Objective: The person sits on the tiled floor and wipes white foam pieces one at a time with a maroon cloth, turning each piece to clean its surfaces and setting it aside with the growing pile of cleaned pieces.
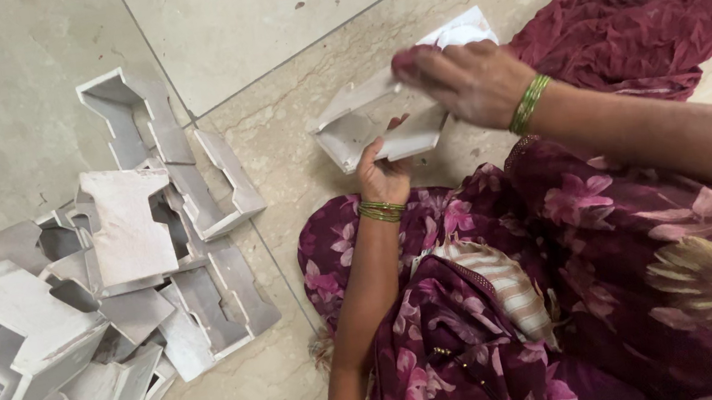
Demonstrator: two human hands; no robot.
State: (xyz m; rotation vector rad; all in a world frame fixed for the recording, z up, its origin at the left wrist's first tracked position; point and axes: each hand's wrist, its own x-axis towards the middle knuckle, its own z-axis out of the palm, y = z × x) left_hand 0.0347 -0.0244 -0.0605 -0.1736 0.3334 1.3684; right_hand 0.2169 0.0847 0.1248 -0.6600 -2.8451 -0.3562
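The left hand (382,170) is gripping a white moulded tray piece (365,123) from its near edge, fingers curled under it, while the right hand (467,80) is pressing down across its right end, fingers closed on it (a white cloth seems bunched beneath, though that is unclear). The piece's long axis is running left to right above the lap, well apart from the pile of similar pieces (106,282) on the floor at left.

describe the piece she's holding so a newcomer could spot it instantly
Start at the pile of grey-white angular pieces on the tiled floor, then look right to the maroon floral lap. Just above it, one more such piece is held off the floor between the left hand underneath and the right hand on top. It is the only one away from the pile.
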